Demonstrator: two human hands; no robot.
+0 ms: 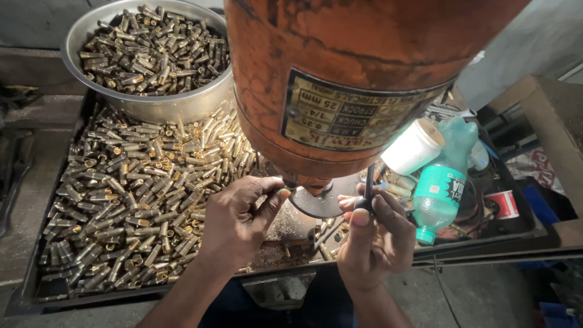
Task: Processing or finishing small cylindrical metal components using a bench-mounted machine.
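Brass tubes are heaped across the tray's left side. Under the orange drill head, something tiny is pinched by the curled left hand; the black lever is gripped by the right hand.

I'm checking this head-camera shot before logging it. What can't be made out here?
- Head view: the drill tip, hidden behind the orange motor housing.
- What the left hand pinches: too small, covered by its fingers.
- The black lever gripped by the right hand: upper end hidden behind the housing.
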